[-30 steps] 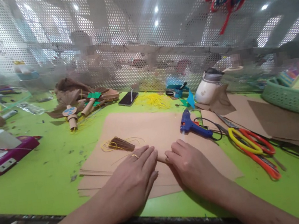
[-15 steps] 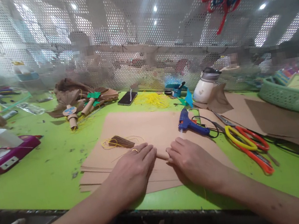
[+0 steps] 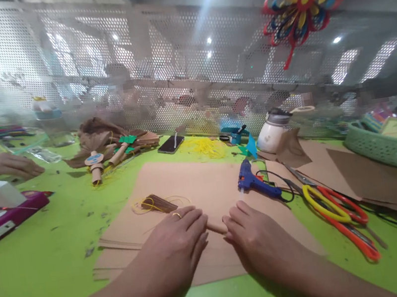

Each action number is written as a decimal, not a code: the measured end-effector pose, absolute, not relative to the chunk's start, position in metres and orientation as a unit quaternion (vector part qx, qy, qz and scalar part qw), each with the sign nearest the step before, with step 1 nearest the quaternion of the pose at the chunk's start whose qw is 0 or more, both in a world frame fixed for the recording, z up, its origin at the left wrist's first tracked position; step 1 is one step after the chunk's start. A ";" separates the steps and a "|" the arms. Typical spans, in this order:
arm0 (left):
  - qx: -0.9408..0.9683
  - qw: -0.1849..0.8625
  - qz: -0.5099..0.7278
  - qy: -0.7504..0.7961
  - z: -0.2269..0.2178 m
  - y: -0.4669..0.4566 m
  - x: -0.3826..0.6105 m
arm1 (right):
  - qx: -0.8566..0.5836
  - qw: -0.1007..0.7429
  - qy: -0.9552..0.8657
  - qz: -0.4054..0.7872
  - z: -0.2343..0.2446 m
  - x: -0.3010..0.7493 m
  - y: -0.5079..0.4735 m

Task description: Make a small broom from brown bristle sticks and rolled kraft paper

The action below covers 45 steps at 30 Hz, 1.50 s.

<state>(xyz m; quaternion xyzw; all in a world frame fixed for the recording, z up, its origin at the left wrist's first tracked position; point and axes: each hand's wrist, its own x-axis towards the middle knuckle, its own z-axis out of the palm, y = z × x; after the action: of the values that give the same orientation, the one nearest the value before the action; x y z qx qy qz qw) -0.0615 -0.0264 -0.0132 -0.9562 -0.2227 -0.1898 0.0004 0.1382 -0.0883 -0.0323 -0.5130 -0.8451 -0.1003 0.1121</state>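
A thin roll of brown paper [image 3: 216, 226] lies across the stack of brown paper sheets [image 3: 183, 171], its ends covered by my hands. My left hand [image 3: 178, 244], with a ring on one finger, has its fingers closed over the left end. Over the right end curl the fingers of my right hand [image 3: 255, 235]. Beyond my left hand rests a pleated dark brown paper piece [image 3: 158, 203] with yellow string [image 3: 142, 206] looped about it. A blue glue gun [image 3: 257, 183] lies just past my right hand, on the sheets' right side.
Scissors with yellow and red handles [image 3: 326, 203] lie at right, near a green basket [image 3: 391, 150]. A purple power strip [image 3: 17, 217] and another person's hand [image 3: 8, 165] are at left. Farther back are paper flowers [image 3: 98, 157], a phone [image 3: 170, 144], yellow shreds [image 3: 204, 147] and a white jar [image 3: 273, 131].
The view has tilted up, so the table sits lower in the frame. My hands stay on the paper roll. The other person's hand at left has moved rightward.
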 end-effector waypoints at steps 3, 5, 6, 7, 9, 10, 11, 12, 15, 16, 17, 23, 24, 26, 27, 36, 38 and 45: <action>-0.954 -0.017 -0.193 -0.230 -0.013 -0.026 -0.061 | -0.515 0.114 -0.844 -0.102 -0.034 0.139 -0.088; -0.954 -0.023 -0.189 -0.232 -0.011 -0.026 -0.061 | -0.518 0.118 -0.841 -0.103 -0.035 0.138 -0.088; -0.954 -0.026 -0.187 -0.232 -0.010 -0.026 -0.062 | -0.519 0.119 -0.840 -0.104 -0.036 0.138 -0.087; -0.954 -0.029 -0.186 -0.232 -0.009 -0.026 -0.062 | -0.519 0.119 -0.840 -0.105 -0.036 0.137 -0.087; -0.954 -0.036 -0.183 -0.233 -0.007 -0.026 -0.064 | -0.522 0.125 -0.838 -0.105 -0.038 0.136 -0.087; -0.954 -0.038 -0.182 -0.233 -0.006 -0.026 -0.065 | -0.523 0.127 -0.836 -0.104 -0.038 0.136 -0.087; -0.955 -0.039 -0.181 -0.232 -0.005 -0.026 -0.066 | -0.524 0.129 -0.835 -0.105 -0.039 0.135 -0.087; -0.956 -0.040 -0.179 -0.229 -0.005 -0.025 -0.067 | -0.524 0.131 -0.835 -0.106 -0.040 0.135 -0.087; -0.959 -0.036 -0.177 -0.219 -0.005 -0.024 -0.069 | -0.526 0.135 -0.832 -0.114 -0.042 0.135 -0.087; -0.959 -0.033 -0.178 -0.218 -0.005 -0.025 -0.069 | -0.528 0.138 -0.830 -0.116 -0.042 0.135 -0.087; -0.959 -0.030 -0.179 -0.217 -0.005 -0.025 -0.070 | -0.529 0.141 -0.828 -0.119 -0.043 0.135 -0.088; -0.958 -0.009 -0.172 -0.231 -0.002 -0.031 -0.069 | -0.526 0.141 -0.831 -0.114 -0.040 0.134 -0.090; -0.958 -0.009 -0.170 -0.231 -0.002 -0.031 -0.069 | -0.525 0.141 -0.832 -0.112 -0.039 0.134 -0.090; -0.958 -0.012 -0.168 -0.231 -0.002 -0.030 -0.069 | -0.526 0.145 -0.831 -0.110 -0.038 0.134 -0.090; -0.959 -0.014 -0.168 -0.230 -0.002 -0.029 -0.069 | -0.528 0.147 -0.829 -0.110 -0.038 0.134 -0.090; -0.962 -0.019 -0.183 -0.203 -0.003 -0.022 -0.071 | -0.537 0.143 -0.824 -0.108 -0.032 0.132 -0.090; -0.963 -0.022 -0.178 -0.203 -0.003 -0.021 -0.072 | -0.539 0.141 -0.823 -0.105 -0.031 0.131 -0.089; -0.962 -0.037 -0.143 -0.230 -0.005 -0.019 -0.072 | -0.542 0.169 -0.817 -0.098 -0.031 0.129 -0.090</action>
<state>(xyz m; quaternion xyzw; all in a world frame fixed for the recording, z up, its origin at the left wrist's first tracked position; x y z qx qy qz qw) -0.0723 -0.0185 -0.0045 -0.9620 -0.2295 -0.1432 -0.0372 0.1291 -0.0900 -0.0310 -0.5422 -0.8173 -0.0977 0.1689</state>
